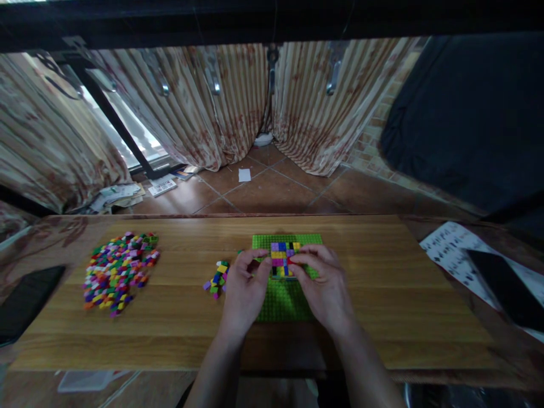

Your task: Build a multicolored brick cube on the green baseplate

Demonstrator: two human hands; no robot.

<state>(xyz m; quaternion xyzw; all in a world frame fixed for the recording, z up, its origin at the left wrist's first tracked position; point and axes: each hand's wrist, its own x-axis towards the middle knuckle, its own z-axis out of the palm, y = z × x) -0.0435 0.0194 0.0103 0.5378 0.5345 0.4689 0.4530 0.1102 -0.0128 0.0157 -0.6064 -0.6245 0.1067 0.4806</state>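
On the wooden table lies a green studded baseplate (283,303). A low block of toy bricks (279,255) in yellow, purple, blue, pink and black is built on it. My left hand (245,286) is at the block's left edge, fingers curled and thumb and forefinger close together; what may be between them is hidden. From the right, my right hand (326,283) reaches over the block, its thumb and forefinger pinching a small red brick (290,260) at the block's right part. A small group of loose bricks (219,277) lies left of my left hand.
A large pile of mixed loose bricks (121,269) covers the table's left part. A dark phone-like device (29,303) lies at the far left. Another dark device (505,286) rests on a printed sheet (446,246) at right. Striped curtains (229,107) hang beyond the table.
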